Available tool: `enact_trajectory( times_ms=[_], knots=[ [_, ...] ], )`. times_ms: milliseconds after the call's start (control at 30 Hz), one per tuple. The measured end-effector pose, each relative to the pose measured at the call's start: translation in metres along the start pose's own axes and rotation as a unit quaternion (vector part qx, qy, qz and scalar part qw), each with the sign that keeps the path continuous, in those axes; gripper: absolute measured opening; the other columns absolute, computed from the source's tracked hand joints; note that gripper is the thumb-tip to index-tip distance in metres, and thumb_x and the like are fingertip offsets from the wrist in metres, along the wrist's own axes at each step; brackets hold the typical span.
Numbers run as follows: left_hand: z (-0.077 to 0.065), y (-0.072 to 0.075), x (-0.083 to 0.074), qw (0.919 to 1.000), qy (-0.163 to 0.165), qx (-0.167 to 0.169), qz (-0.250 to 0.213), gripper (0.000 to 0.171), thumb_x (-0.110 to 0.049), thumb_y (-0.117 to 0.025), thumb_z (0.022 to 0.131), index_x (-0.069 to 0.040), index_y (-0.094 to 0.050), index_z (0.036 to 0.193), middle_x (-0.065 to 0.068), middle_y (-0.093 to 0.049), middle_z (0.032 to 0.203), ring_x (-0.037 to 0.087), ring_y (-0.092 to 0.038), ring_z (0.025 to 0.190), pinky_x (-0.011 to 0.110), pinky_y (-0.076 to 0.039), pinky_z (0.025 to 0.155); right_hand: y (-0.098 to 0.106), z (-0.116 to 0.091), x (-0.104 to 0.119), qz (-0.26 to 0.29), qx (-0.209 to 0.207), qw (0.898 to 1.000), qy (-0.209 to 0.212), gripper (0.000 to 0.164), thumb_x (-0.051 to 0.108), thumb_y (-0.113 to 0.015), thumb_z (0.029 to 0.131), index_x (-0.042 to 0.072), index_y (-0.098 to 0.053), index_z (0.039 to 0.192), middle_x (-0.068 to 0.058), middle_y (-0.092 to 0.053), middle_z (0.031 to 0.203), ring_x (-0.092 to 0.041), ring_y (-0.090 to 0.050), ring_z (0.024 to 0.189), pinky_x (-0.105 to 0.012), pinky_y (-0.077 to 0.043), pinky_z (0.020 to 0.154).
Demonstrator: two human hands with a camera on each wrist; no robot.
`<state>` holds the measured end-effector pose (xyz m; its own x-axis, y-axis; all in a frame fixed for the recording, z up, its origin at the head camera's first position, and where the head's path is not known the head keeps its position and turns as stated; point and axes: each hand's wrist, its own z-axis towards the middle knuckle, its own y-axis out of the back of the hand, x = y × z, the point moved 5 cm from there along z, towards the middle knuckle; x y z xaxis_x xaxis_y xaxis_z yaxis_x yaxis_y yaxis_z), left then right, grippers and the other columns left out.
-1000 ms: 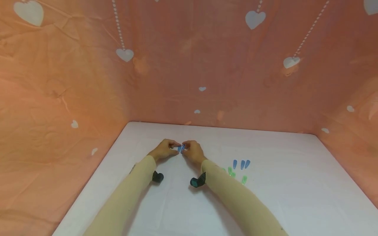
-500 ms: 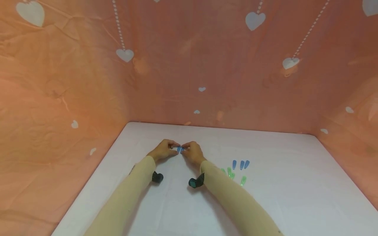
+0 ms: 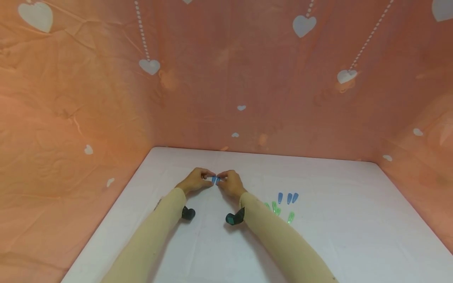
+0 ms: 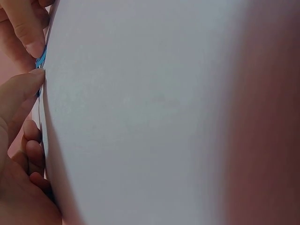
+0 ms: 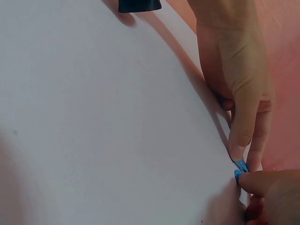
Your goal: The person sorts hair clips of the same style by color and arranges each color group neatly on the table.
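We find the head view set above and well back, facing forward and down over the white tabletop (image 3: pixel 209 255) to the orange backdrop (image 3: pixel 212 86), with the left hand (image 3: pixel 194 181) and right hand (image 3: pixel 232 183) small near mid-frame. We note the left wrist view close, facing the tabletop, both hands cut by its left edge. The right wrist view is also close, hands along its right side, a black wrist camera (image 5: pixel 139 4) at its top. We record the blue clips (image 5: pixel 240 165) in all three.

White hearts (image 3: pixel 149 67) dot the orange backdrop (image 3: pixel 198 106).
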<state>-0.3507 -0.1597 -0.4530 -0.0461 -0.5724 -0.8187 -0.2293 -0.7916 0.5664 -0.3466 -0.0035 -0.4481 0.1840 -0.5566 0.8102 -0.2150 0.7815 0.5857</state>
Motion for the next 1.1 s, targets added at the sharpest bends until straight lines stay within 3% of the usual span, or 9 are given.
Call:
enact_trajectory(
  times_ms=[567, 667, 767, 867, 967, 1100],
  knots=[
    [0.0, -0.002, 0.001, 0.9999, -0.004, -0.011, -0.001, 0.035, -0.006, -0.074, 0.088, -0.002, -0.071, 0.123, 0.004, -0.049, 0.094, 0.019, -0.044, 0.094, 0.03, -0.035, 0.079, 0.0, -0.002, 0.0, 0.017, 0.001, 1.0, 0.014, 0.028, 0.006, -0.066, 0.093, -0.004, -0.071, 0.118, -0.021, -0.069, 0.125, -0.038, -0.057, 0.129, -0.051, -0.042, 0.113],
    [0.0, -0.002, 0.001, 0.9999, -0.001, -0.012, 0.002, 0.036, -0.006, -0.073, 0.088, -0.003, -0.071, 0.123, 0.004, -0.049, 0.094, 0.019, -0.044, 0.094, 0.03, -0.036, 0.079, 0.001, -0.003, 0.0, 0.036, 0.012, 0.999, 0.025, 0.032, 0.008, -0.064, 0.095, -0.006, -0.067, 0.123, -0.022, -0.069, 0.122, -0.034, -0.063, 0.12, -0.047, -0.05, 0.104],
    [0.0, -0.002, 0.0, 0.9999, -0.001, -0.015, 0.005, 0.036, -0.006, -0.074, 0.087, -0.003, -0.071, 0.123, 0.004, -0.05, 0.094, 0.02, -0.045, 0.095, 0.031, -0.036, 0.08, 0.005, -0.005, -0.001, 0.072, 0.031, 0.997, 0.017, 0.036, 0.01, -0.061, 0.097, -0.005, -0.062, 0.13, -0.022, -0.069, 0.119, -0.026, -0.068, 0.101, -0.036, -0.058, 0.087],
    [-0.001, -0.001, -0.001, 0.9998, 0.005, -0.016, 0.006, 0.036, -0.008, -0.074, 0.088, -0.004, -0.071, 0.123, 0.004, -0.05, 0.094, 0.02, -0.045, 0.096, 0.032, -0.036, 0.081, 0.012, -0.008, -0.002, 0.097, 0.043, 0.994, -0.003, 0.039, 0.014, -0.06, 0.099, -0.001, -0.059, 0.135, -0.022, -0.066, 0.123, -0.019, -0.066, 0.084, -0.027, -0.055, 0.072],
    [-0.001, -0.002, -0.002, 0.9998, 0.007, -0.012, 0.01, 0.036, -0.01, -0.074, 0.088, -0.006, -0.071, 0.124, 0.004, -0.049, 0.095, 0.02, -0.046, 0.097, 0.033, -0.036, 0.083, 0.022, -0.013, -0.002, 0.091, 0.051, 0.994, -0.015, 0.041, 0.018, -0.06, 0.1, 0.002, -0.058, 0.137, -0.021, -0.061, 0.129, -0.017, -0.064, 0.081, -0.027, -0.053, 0.071],
    [-0.002, -0.001, 0.0, 0.9997, 0.02, -0.01, 0.009, 0.037, -0.011, -0.074, 0.089, -0.008, -0.071, 0.125, 0.004, -0.049, 0.096, 0.021, -0.046, 0.1, 0.035, -0.037, 0.086, 0.038, -0.02, 0.003, 0.048, 0.051, 0.997, 0.011, 0.04, 0.019, -0.061, 0.1, 0.003, -0.06, 0.137, -0.019, -0.064, 0.126, -0.022, -0.067, 0.089, -0.032, -0.056, 0.08]
  ],
)
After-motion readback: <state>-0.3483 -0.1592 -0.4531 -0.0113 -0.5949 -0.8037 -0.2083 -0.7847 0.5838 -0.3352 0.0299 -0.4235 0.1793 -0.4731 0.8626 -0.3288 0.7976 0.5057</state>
